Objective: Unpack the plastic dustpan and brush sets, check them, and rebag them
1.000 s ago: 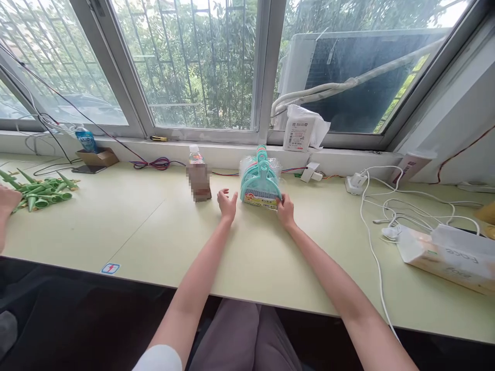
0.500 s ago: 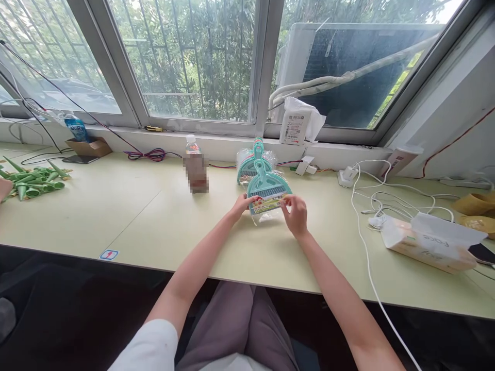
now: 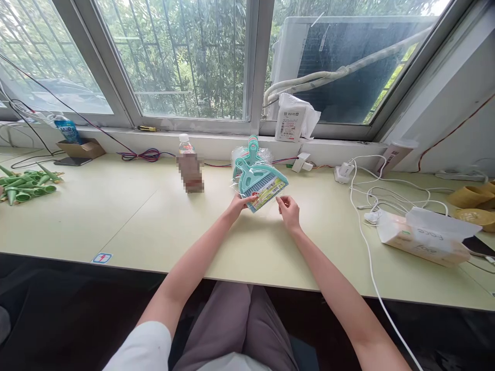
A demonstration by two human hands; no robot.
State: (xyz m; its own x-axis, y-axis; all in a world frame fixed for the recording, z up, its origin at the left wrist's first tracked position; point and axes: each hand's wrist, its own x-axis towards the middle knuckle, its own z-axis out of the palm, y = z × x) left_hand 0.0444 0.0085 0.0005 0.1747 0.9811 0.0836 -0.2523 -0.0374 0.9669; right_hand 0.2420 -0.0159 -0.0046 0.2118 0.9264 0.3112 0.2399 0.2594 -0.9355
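Observation:
A turquoise dustpan with a small brush set in it [image 3: 259, 180] is tilted above the table, its handle up and to the left. A printed label strip [image 3: 269, 193] runs along its lower edge. My left hand [image 3: 236, 206] grips its lower left corner, thumb over the label. Just off the lower right edge is my right hand [image 3: 289, 212], fingers pinched together; what they hold, if anything, is too small to make out. Behind the held set stand more dustpan sets [image 3: 253, 147] in clear plastic wrap, partly hidden by it.
A bottle [image 3: 189, 172] stands left of the dustpans. Green cone-shaped pieces [image 3: 29, 185] lie piled at far left. On the right are white cables [image 3: 381, 193] and a tissue pack [image 3: 423, 239]. A white box [image 3: 290, 123] sits on the sill.
The held dustpan set has turned, its right side rising and its handle leaning left. My right hand has come away from its label edge, slightly down. The view has shifted a little.

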